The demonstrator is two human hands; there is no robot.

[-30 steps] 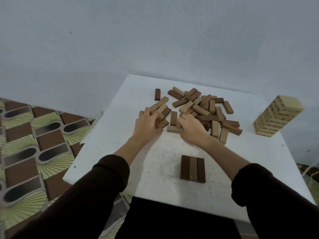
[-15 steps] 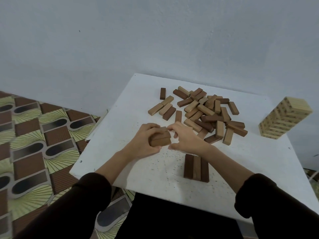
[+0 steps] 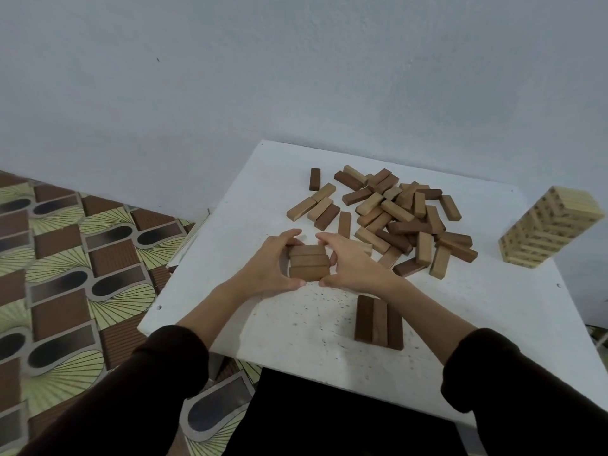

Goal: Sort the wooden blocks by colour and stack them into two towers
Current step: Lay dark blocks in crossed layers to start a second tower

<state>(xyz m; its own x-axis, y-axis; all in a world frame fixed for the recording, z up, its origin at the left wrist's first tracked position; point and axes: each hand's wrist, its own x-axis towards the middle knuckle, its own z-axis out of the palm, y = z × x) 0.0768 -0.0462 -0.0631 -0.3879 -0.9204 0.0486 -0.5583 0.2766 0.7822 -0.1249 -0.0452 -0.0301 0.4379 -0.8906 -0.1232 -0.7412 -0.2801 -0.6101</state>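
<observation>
Three brown blocks lie side by side between my hands near the middle of the white table. My left hand grips their left ends and my right hand grips their right ends. A flat row of three dark brown blocks lies on the table close to me. Behind my hands is a loose pile of light and dark wooden blocks. A tall tower of light blocks stands at the table's right edge.
The table stands against a pale wall. Patterned floor lies to the left of the table. My dark sleeves and lap fill the bottom of the view.
Both hands left the pile and drew back toward me with brown blocks, which now sit squared up as a row of three between them.
</observation>
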